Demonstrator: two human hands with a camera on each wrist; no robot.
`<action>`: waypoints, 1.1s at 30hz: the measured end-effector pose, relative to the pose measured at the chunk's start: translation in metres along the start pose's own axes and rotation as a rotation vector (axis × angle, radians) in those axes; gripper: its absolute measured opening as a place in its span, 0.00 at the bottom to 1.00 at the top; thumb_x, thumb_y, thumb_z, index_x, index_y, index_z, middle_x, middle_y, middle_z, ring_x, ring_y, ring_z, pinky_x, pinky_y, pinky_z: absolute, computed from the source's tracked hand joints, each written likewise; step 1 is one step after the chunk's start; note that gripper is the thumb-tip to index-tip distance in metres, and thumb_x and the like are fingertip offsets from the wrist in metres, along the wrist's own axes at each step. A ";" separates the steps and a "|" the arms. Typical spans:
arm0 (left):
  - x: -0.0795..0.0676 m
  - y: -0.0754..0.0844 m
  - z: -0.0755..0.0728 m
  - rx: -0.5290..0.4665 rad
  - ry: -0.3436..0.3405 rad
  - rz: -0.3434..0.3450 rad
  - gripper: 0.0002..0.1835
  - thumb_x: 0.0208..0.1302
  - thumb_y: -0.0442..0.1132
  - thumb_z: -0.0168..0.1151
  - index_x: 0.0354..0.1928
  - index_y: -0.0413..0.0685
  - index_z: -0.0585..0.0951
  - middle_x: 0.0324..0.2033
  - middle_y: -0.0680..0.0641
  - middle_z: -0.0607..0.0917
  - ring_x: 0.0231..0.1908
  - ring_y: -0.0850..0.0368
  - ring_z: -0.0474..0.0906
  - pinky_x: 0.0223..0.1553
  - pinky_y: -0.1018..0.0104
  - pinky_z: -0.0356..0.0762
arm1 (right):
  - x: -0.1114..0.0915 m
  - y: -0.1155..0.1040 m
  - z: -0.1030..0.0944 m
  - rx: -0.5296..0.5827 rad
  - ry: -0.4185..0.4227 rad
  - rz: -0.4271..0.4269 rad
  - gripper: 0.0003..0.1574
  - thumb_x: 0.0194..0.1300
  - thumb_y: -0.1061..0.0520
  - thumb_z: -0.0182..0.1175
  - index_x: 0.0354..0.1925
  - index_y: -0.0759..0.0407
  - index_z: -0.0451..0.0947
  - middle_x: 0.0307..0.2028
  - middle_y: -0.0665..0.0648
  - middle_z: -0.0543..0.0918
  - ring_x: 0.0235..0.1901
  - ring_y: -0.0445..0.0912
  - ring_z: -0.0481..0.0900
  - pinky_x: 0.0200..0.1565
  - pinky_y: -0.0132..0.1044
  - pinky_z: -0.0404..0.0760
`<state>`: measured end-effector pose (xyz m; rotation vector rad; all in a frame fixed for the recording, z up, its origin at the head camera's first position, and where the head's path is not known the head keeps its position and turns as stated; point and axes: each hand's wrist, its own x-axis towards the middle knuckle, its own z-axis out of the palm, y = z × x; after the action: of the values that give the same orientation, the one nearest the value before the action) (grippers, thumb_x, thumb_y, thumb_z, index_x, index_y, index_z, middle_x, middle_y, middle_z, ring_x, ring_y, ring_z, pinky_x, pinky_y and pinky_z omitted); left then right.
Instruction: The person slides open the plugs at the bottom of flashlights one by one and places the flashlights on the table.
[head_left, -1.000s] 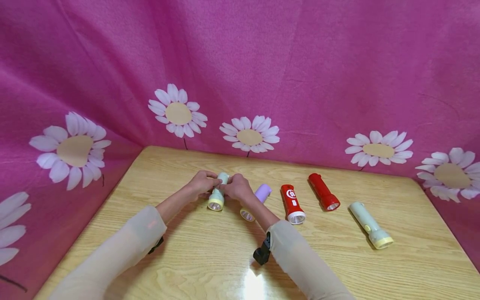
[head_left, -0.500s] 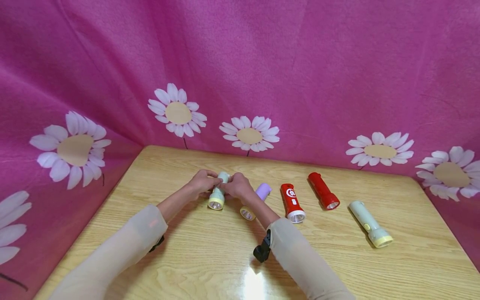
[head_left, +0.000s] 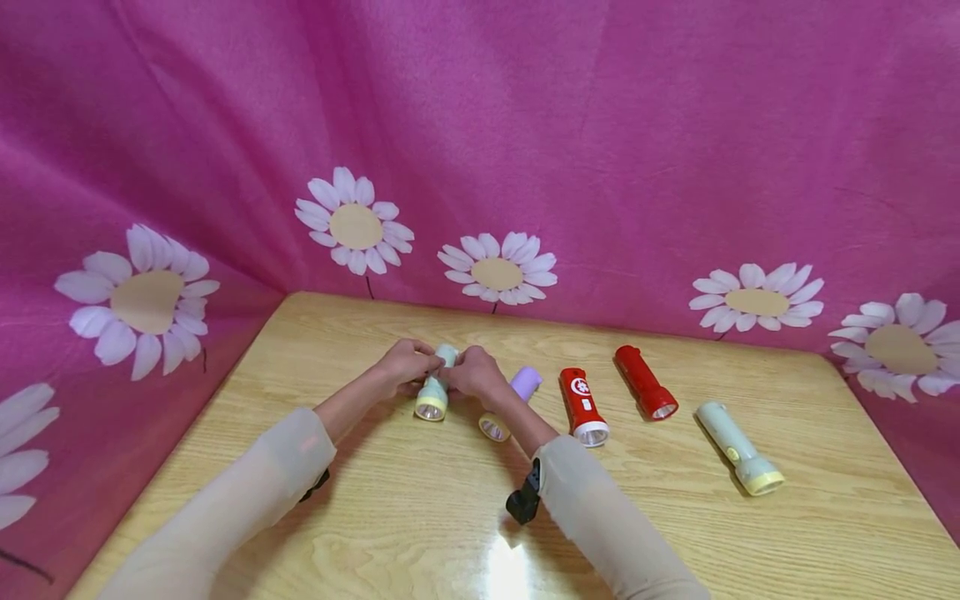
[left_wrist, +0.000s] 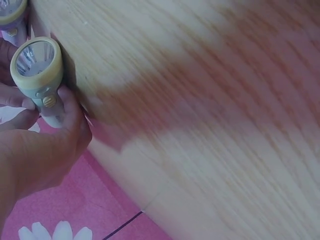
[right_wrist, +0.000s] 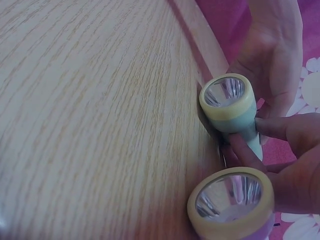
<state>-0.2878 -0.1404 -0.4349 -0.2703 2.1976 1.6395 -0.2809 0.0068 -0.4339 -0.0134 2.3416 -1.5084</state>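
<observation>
A pale green flashlight (head_left: 432, 398) with a yellow rim lies on the table at centre left, its lens facing the person. My left hand (head_left: 402, 367) grips its body from the left side. From the right, my right hand (head_left: 474, 372) pinches the same body between thumb and fingers. In the left wrist view the flashlight's lens end (left_wrist: 39, 62) and a small yellow switch (left_wrist: 49, 101) show. A purple flashlight (head_left: 525, 383) with a yellow rim lies just right of the right hand, partly covered by that forearm; its lens (right_wrist: 232, 197) is near in the right wrist view.
To the right lie a red flashlight with a white rim (head_left: 583, 404), an all-red flashlight (head_left: 642, 379) and a second pale green flashlight (head_left: 738, 450). Behind the wooden table (head_left: 405, 517) hangs a pink cloth (head_left: 600, 150) printed with daisies.
</observation>
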 end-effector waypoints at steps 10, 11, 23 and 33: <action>-0.003 0.006 -0.001 0.042 -0.013 -0.019 0.21 0.70 0.35 0.59 0.60 0.32 0.70 0.41 0.43 0.78 0.34 0.56 0.76 0.32 0.67 0.81 | -0.001 -0.001 0.001 0.003 -0.010 0.002 0.15 0.64 0.63 0.67 0.24 0.65 0.73 0.35 0.63 0.83 0.31 0.52 0.87 0.34 0.37 0.87; -0.003 0.007 -0.001 0.046 -0.012 -0.021 0.21 0.70 0.35 0.60 0.60 0.32 0.70 0.42 0.43 0.77 0.34 0.56 0.76 0.33 0.66 0.81 | -0.001 -0.001 0.001 0.006 -0.012 0.002 0.15 0.64 0.63 0.66 0.24 0.65 0.73 0.35 0.63 0.83 0.31 0.52 0.87 0.34 0.37 0.87; -0.001 0.011 0.000 0.073 -0.022 -0.043 0.08 0.69 0.35 0.60 0.43 0.38 0.73 0.39 0.44 0.78 0.33 0.55 0.78 0.32 0.63 0.82 | -0.001 0.001 -0.002 -0.048 0.003 -0.024 0.15 0.64 0.61 0.68 0.24 0.66 0.75 0.33 0.62 0.83 0.30 0.54 0.87 0.33 0.37 0.87; -0.003 0.014 0.001 0.103 -0.015 -0.041 0.10 0.68 0.34 0.60 0.46 0.35 0.74 0.40 0.43 0.78 0.35 0.53 0.78 0.32 0.62 0.83 | -0.010 -0.015 -0.019 -0.232 0.028 -0.097 0.14 0.65 0.56 0.67 0.40 0.69 0.82 0.31 0.64 0.86 0.32 0.53 0.86 0.29 0.31 0.80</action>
<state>-0.2898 -0.1356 -0.4217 -0.2716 2.2411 1.4966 -0.2799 0.0187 -0.4112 -0.1673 2.5589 -1.2772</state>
